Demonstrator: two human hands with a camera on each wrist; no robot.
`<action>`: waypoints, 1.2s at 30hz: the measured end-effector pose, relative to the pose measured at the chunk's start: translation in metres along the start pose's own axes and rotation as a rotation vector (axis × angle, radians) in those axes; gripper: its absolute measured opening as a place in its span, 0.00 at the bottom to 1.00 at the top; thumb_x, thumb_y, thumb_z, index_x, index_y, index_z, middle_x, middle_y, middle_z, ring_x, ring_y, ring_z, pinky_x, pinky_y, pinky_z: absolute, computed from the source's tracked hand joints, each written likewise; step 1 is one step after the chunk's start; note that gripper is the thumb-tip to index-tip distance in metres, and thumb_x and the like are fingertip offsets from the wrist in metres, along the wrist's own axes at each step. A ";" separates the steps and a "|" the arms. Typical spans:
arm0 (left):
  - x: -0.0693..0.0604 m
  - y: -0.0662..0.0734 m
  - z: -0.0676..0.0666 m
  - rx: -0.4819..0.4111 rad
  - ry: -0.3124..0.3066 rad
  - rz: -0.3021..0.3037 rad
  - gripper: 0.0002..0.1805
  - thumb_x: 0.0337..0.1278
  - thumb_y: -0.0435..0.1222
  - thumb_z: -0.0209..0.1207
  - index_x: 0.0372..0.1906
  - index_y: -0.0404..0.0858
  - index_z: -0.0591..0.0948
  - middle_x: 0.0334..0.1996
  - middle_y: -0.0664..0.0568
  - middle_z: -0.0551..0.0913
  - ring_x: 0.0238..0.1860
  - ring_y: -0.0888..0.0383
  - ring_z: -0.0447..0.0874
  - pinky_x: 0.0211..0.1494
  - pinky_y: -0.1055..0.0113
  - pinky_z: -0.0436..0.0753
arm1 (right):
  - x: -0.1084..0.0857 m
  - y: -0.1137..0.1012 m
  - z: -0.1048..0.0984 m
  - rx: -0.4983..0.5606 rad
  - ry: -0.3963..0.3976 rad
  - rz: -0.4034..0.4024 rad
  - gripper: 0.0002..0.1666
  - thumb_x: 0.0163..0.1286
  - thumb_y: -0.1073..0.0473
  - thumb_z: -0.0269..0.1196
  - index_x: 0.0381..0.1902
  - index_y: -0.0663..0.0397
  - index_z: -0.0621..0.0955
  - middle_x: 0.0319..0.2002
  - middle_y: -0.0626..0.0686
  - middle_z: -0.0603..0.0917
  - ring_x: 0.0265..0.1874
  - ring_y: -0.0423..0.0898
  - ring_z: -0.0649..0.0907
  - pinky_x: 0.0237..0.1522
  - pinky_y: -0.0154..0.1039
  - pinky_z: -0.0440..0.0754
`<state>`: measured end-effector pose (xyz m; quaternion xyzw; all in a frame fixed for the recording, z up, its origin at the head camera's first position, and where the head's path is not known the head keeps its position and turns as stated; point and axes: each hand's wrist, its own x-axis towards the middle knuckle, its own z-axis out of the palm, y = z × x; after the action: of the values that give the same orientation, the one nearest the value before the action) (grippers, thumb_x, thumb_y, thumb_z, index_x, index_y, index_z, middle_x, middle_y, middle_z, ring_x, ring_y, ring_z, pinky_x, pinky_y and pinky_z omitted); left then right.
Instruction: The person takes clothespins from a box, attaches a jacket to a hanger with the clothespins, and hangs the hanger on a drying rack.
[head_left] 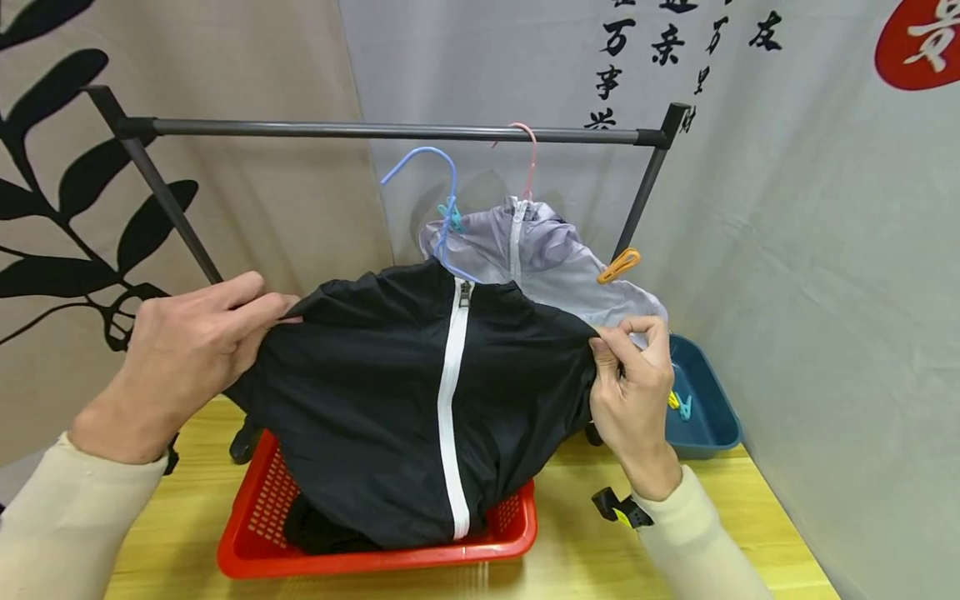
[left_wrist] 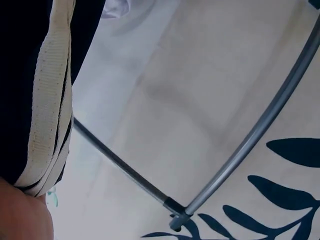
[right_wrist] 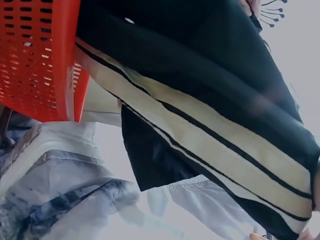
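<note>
We see the left hand [head_left: 198,350], at nine o'clock, fingers clamped on a black jacket [head_left: 360,392] stretched mid-view, its white zip [head_left: 450,408] done up, blue hanger [head_left: 452,192] at twelve; at three, the right hand [head_left: 633,396] pinches its other side.

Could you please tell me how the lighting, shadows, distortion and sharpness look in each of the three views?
Head view: even light, black jacket fairly sharp, faint shadows on the backdrop near the pink hanger; left wrist view: dimmer, a rack tube looks curved, probably lens distortion; right wrist view: softer, bottom middle washed out, a faint hazy glare over the black jacket.
</note>
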<state>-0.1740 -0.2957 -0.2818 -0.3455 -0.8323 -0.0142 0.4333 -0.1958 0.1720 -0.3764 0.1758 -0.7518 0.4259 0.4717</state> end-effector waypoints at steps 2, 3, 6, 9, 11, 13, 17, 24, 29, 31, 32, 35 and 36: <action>0.001 0.001 -0.002 0.003 0.002 0.006 0.29 1.01 0.49 0.41 0.48 0.41 0.90 0.29 0.50 0.76 0.18 0.59 0.63 0.16 0.65 0.63 | 0.000 -0.001 0.000 -0.013 0.019 -0.010 0.21 0.89 0.48 0.66 0.45 0.59 0.95 0.46 0.71 0.75 0.29 0.50 0.76 0.46 0.31 0.74; 0.002 0.001 -0.003 0.007 0.004 0.008 0.29 1.01 0.48 0.41 0.48 0.40 0.90 0.29 0.50 0.76 0.18 0.59 0.63 0.16 0.65 0.62 | 0.000 -0.002 0.000 -0.019 0.029 -0.014 0.20 0.89 0.49 0.67 0.45 0.58 0.96 0.46 0.71 0.76 0.27 0.50 0.77 0.47 0.27 0.75; 0.004 0.004 -0.005 0.014 0.015 -0.002 0.20 0.99 0.40 0.49 0.47 0.38 0.89 0.29 0.48 0.78 0.17 0.56 0.67 0.15 0.63 0.67 | 0.000 -0.002 0.000 -0.015 0.045 -0.060 0.15 0.88 0.54 0.69 0.47 0.56 0.97 0.47 0.73 0.77 0.28 0.55 0.80 0.55 0.24 0.80; 0.005 0.005 -0.005 0.002 0.046 -0.032 0.12 0.92 0.32 0.57 0.46 0.35 0.88 0.29 0.45 0.80 0.18 0.53 0.72 0.18 0.58 0.74 | -0.001 0.000 0.001 -0.003 0.046 -0.127 0.12 0.87 0.54 0.70 0.51 0.51 0.98 0.47 0.73 0.79 0.29 0.55 0.80 0.55 0.26 0.81; 0.005 0.006 -0.005 -0.020 0.065 -0.058 0.10 0.90 0.31 0.60 0.44 0.32 0.87 0.30 0.43 0.80 0.20 0.52 0.75 0.22 0.58 0.79 | -0.002 0.002 0.002 0.010 0.030 -0.168 0.14 0.89 0.49 0.70 0.54 0.48 0.98 0.48 0.72 0.81 0.28 0.54 0.79 0.48 0.27 0.78; 0.005 0.007 -0.005 -0.045 0.074 -0.081 0.20 0.97 0.38 0.53 0.42 0.31 0.86 0.29 0.43 0.80 0.22 0.54 0.75 0.26 0.63 0.79 | -0.004 0.003 0.002 0.022 0.005 -0.172 0.18 0.90 0.45 0.68 0.57 0.48 0.98 0.50 0.71 0.82 0.27 0.51 0.79 0.41 0.28 0.75; 0.006 0.009 -0.003 -0.095 0.084 -0.107 0.32 1.01 0.49 0.46 0.39 0.30 0.85 0.29 0.44 0.77 0.26 0.57 0.71 0.31 0.71 0.72 | -0.004 0.006 -0.001 0.068 -0.072 -0.070 0.26 0.93 0.42 0.62 0.70 0.55 0.90 0.58 0.69 0.84 0.27 0.44 0.79 0.36 0.27 0.73; 0.006 0.010 -0.001 -0.187 0.138 -0.144 0.33 0.97 0.51 0.51 0.40 0.28 0.89 0.26 0.47 0.72 0.26 0.62 0.63 0.31 0.73 0.63 | -0.001 0.011 -0.008 0.083 -0.265 0.001 0.20 0.88 0.69 0.65 0.71 0.54 0.88 0.56 0.59 0.92 0.36 0.39 0.86 0.41 0.24 0.78; 0.002 0.008 0.004 -0.269 0.145 -0.201 0.34 0.96 0.53 0.52 0.42 0.28 0.91 0.28 0.47 0.73 0.29 0.68 0.62 0.35 0.77 0.61 | -0.002 0.015 -0.006 0.047 -0.273 -0.100 0.15 0.93 0.61 0.60 0.43 0.60 0.87 0.27 0.53 0.86 0.26 0.44 0.85 0.33 0.32 0.78; -0.001 0.005 0.006 -0.302 0.150 -0.226 0.36 0.95 0.55 0.52 0.43 0.27 0.92 0.30 0.45 0.76 0.32 0.70 0.63 0.39 0.79 0.61 | -0.002 0.015 -0.005 0.030 -0.225 -0.102 0.22 0.95 0.53 0.56 0.40 0.60 0.85 0.21 0.52 0.78 0.20 0.44 0.80 0.26 0.34 0.73; -0.002 0.003 0.006 -0.316 0.153 -0.236 0.36 0.94 0.55 0.52 0.43 0.27 0.92 0.32 0.44 0.78 0.34 0.71 0.64 0.41 0.80 0.62 | -0.001 0.014 -0.004 0.027 -0.205 -0.097 0.26 0.96 0.49 0.55 0.39 0.60 0.85 0.19 0.52 0.75 0.18 0.44 0.78 0.24 0.35 0.72; -0.006 -0.002 0.004 -0.328 0.126 -0.256 0.35 0.93 0.57 0.55 0.42 0.30 0.93 0.36 0.43 0.82 0.37 0.71 0.67 0.44 0.81 0.65 | 0.000 0.013 -0.004 0.027 -0.168 -0.085 0.30 0.95 0.44 0.53 0.39 0.61 0.84 0.18 0.52 0.71 0.16 0.45 0.75 0.23 0.36 0.70; -0.007 -0.002 0.003 -0.330 0.106 -0.259 0.32 0.92 0.56 0.58 0.42 0.32 0.94 0.37 0.44 0.83 0.37 0.71 0.67 0.43 0.80 0.66 | 0.000 0.012 -0.004 0.027 -0.164 -0.083 0.30 0.95 0.44 0.53 0.38 0.61 0.84 0.18 0.52 0.70 0.16 0.45 0.75 0.22 0.36 0.69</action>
<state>-0.1750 -0.3002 -0.2879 -0.3006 -0.8322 -0.2240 0.4085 -0.2020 0.1824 -0.3812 0.2477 -0.7742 0.4002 0.4232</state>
